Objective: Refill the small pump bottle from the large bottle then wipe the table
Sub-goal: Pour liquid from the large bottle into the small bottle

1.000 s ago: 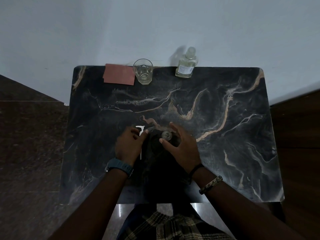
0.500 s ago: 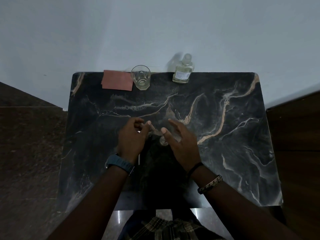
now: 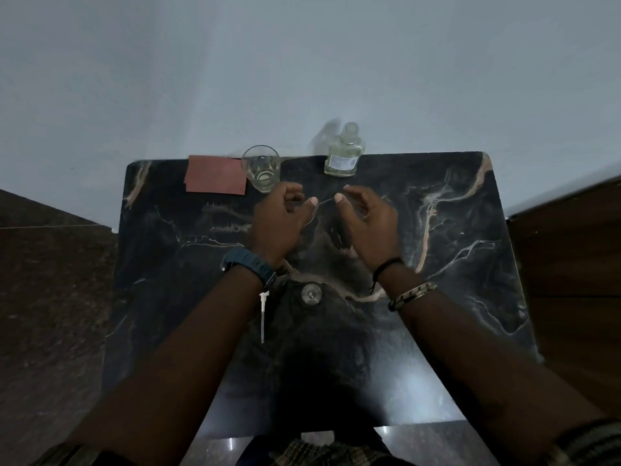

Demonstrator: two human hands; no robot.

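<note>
Both hands empty over the table (image 3: pixel 470 264), left hand (image 3: pixel 279 218) loosely curled, right hand (image 3: pixel 369 220) spread, reaching toward large bottle (image 3: pixel 344 153) at far edge; small bottle (image 3: pixel 311 293) uncapped, near, pump (image 3: pixel 263 314) lying beside it.

Left hand (image 3: pixel 277 220): raised forward, back facing the camera, fingers (image 3: pixel 292 193) curled loosely inward toward the palm, thumb extended toward the right hand; nothing seen in its grip. Left wrist: dark blue watch (image 3: pixel 250 265). Left forearm: bare, running from the lower left corner up to the wrist.

Right hand (image 3: pixel 369 223): raised forward level with the left, back facing the camera, fingers partly spread and gently bent, thumb pointing toward the left thumb; the two thumb tips near but apart. Right wrist: thin black band (image 3: pixel 386 267) and pale beaded bracelet (image 3: pixel 413 295). Right forearm: bare, entering from the lower right.
</note>
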